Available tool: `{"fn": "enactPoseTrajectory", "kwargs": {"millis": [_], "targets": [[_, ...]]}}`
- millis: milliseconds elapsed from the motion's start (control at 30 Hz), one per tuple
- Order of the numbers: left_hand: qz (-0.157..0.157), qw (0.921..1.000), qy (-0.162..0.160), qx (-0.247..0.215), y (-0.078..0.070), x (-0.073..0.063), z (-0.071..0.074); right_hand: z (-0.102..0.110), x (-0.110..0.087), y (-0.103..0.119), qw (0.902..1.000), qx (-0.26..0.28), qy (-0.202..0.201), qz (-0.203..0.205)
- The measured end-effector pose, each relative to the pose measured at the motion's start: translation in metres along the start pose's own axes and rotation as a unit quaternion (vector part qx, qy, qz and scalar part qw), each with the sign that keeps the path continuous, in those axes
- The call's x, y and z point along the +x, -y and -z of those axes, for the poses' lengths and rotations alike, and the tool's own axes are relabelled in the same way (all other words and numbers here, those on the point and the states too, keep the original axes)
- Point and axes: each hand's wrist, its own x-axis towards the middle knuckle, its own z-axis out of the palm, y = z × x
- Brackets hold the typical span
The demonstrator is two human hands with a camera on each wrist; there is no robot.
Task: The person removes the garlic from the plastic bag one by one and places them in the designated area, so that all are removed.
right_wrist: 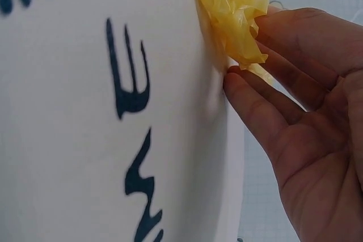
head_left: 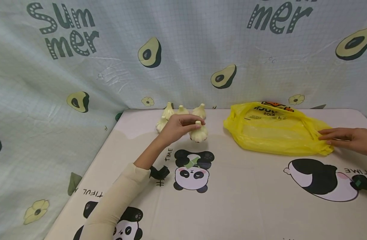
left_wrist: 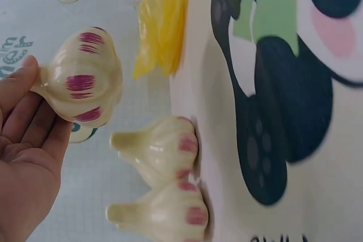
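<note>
My left hand (head_left: 182, 126) pinches a garlic bulb (head_left: 198, 134) by its stem, the bulb hanging over the table. Up close in the left wrist view, the held garlic bulb (left_wrist: 85, 77) is glossy cream with purple streaks. Behind that hand, several more garlic bulbs (head_left: 199, 111) stand near the table's far edge, partly hidden by it. At the right, my right hand (head_left: 351, 140) holds the right end of a yellow plastic bag (head_left: 276, 133). The right wrist view has the crumpled bag end (right_wrist: 238, 21) between thumb and fingers. The bag lies on its side with dark print on top.
A pale cloth printed with pandas covers the table (head_left: 237, 196). Behind its far edge hangs a curtain (head_left: 183, 43) patterned with avocados and lettering. The dark shapes and words on the tabletop are flat prints.
</note>
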Motion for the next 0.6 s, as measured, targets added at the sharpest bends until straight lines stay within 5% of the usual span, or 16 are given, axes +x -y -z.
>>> {"fn": "enactPoseTrajectory", "kwargs": {"millis": [600], "targets": [[0.051,0.9971,-0.018,0.053,0.011,-0.051,0.050,0.001,0.000,0.003,0.9999,-0.006,-0.009,0.005]]}}
